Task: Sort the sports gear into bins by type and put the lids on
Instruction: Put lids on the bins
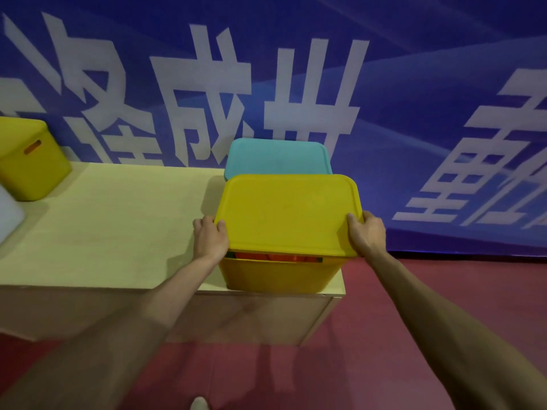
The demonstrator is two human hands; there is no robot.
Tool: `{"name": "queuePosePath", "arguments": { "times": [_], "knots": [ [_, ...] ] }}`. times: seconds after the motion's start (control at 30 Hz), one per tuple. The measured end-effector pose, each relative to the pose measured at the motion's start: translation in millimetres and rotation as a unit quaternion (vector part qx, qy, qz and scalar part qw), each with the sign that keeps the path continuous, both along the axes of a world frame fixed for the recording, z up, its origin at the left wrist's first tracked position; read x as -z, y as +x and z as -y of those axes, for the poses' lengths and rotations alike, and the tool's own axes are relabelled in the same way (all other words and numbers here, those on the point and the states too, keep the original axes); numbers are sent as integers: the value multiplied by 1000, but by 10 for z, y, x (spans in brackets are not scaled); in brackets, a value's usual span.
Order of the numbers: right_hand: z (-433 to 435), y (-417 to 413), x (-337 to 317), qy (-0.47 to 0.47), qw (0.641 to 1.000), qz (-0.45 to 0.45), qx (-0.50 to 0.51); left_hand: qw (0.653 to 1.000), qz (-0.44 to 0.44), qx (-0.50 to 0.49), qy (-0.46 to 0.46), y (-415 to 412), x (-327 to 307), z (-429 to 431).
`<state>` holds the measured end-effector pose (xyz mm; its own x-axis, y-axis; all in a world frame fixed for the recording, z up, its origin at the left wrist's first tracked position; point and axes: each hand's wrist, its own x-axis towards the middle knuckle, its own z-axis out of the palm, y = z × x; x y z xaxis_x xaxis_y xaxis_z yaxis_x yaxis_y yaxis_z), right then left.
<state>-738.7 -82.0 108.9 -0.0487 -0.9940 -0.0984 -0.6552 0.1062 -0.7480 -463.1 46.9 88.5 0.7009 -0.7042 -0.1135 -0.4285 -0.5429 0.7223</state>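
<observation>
A yellow lid (285,216) hovers tilted over a yellow bin (281,275) at the right end of the wooden table (118,226). My left hand (210,236) grips the lid's near-left corner and my right hand (365,233) grips its near-right corner. The lid's front edge stands a little above the bin's rim, and orange gear (275,257) shows through the gap. Behind it stands a teal bin with its lid (278,156) on.
A second yellow bin (29,161) with its lid on stands at the table's far left, beside a white object (9,214) at the left edge. A blue banner (414,84) covers the wall behind. Red floor (384,321) lies to the right of the table.
</observation>
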Motion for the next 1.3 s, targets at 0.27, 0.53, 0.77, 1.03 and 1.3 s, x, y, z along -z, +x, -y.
{"name": "queuePosePath", "arguments": {
  "times": [0.27,0.53,0.77,1.03,1.3],
  "knots": [
    [-79,38,193,13,998,28,-50,999,18,-40,16,-3,100,-79],
    [-80,100,384,-10,999,6,-41,999,24,-31,33,40,193,-67],
    [-39,182,457,-34,999,-23,-25,999,25,-17,42,70,326,-108],
    [45,195,457,-9,997,-67,-30,999,21,-6,37,216,357,49],
    [39,184,646,-55,996,-59,-32,999,-33,-15,18,189,523,59]
  ]
}}
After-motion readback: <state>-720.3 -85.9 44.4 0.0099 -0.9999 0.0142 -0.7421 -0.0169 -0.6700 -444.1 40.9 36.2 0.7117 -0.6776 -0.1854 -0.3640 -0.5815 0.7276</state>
